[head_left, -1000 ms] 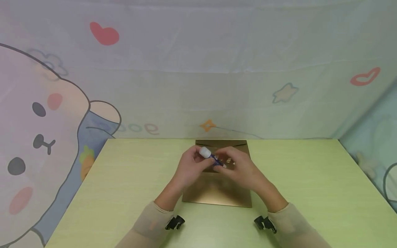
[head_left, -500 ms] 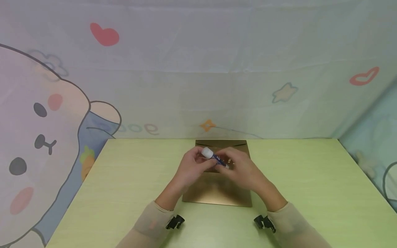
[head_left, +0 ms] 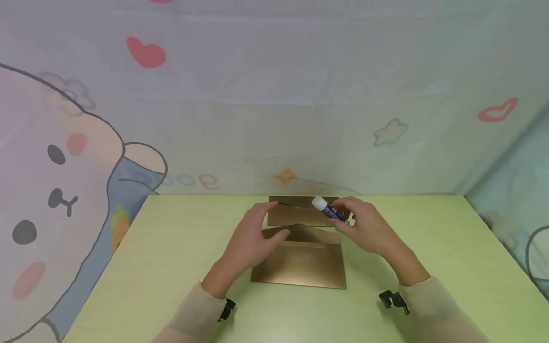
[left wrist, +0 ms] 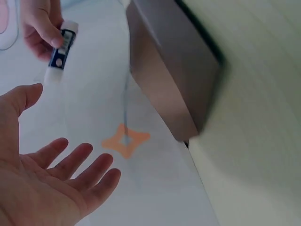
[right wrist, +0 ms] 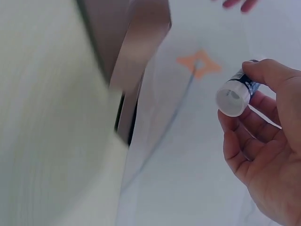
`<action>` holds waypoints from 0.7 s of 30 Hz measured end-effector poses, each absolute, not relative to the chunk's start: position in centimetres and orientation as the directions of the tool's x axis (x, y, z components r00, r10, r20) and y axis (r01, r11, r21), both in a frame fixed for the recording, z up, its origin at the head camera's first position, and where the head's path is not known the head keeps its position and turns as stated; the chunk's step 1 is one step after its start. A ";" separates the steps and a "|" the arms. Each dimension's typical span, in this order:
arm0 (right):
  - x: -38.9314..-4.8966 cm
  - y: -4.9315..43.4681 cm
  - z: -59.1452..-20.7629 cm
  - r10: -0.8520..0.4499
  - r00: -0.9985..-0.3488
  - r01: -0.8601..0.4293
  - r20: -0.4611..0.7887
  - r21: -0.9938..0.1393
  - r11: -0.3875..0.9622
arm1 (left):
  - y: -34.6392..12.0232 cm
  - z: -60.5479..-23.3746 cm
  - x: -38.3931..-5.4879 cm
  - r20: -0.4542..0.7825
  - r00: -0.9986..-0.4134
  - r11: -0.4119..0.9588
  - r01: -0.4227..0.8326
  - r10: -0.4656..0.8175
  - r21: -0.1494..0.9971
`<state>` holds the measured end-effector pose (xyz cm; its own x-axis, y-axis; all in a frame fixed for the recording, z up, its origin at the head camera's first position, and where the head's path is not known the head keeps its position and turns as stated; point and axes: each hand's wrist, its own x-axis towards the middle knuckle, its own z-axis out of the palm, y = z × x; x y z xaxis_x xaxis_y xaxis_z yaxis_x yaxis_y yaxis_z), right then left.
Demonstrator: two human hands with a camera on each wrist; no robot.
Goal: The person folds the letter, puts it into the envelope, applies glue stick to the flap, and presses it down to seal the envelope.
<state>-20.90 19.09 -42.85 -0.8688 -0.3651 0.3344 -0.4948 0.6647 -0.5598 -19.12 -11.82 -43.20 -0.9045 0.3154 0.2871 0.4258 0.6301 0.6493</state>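
In the head view my right hand (head_left: 371,228) pinches a glue stick (head_left: 329,208) between thumb and fingers, above the right side of the envelopes. The stick has a white cap and a dark blue label, and it leans with the cap up to the left. Its hollow white end faces the camera in the right wrist view, where the glue stick (right wrist: 237,92) sits by the thumb. My left hand (head_left: 249,240) hovers empty, fingers spread, at the left side of a brown-gold envelope (head_left: 300,264) whose flap (head_left: 302,233) stands raised.
Behind it lies a second brown-gold envelope (head_left: 296,216) near the back edge of the pale wooden table (head_left: 171,247). A printed cloth (head_left: 257,119) hangs behind the table. Black camera mounts (head_left: 394,301) sit at both wrists.
My hands have moved apart. The right hand has carried the glue stick to the right, and the left hand has let go of it and moved left. The envelopes show more fully.
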 end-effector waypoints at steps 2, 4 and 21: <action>-21.1 20.5 -42.9 -0.357 -0.879 -0.476 0.316 -0.541 0.694 | -12.5 -43.4 -19.1 0.320 -0.885 0.677 0.465 0.338 0.570; -21.3 21.8 -43.0 -0.344 -0.893 -0.450 0.291 -0.533 0.717 | -13.2 -43.6 -19.2 0.352 -0.865 0.715 0.496 0.357 0.493; -23.4 31.1 -45.3 -0.223 -0.966 -0.255 0.129 -0.365 0.895 | -17.1 -45.2 -19.7 0.236 -0.903 0.880 0.412 0.359 0.236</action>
<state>-23.44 31.11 -45.27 -0.9663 -0.2230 0.1285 -0.2552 0.8955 -0.3647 -19.69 -17.09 -45.21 -0.9030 0.3589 0.2361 0.4116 0.8803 0.2358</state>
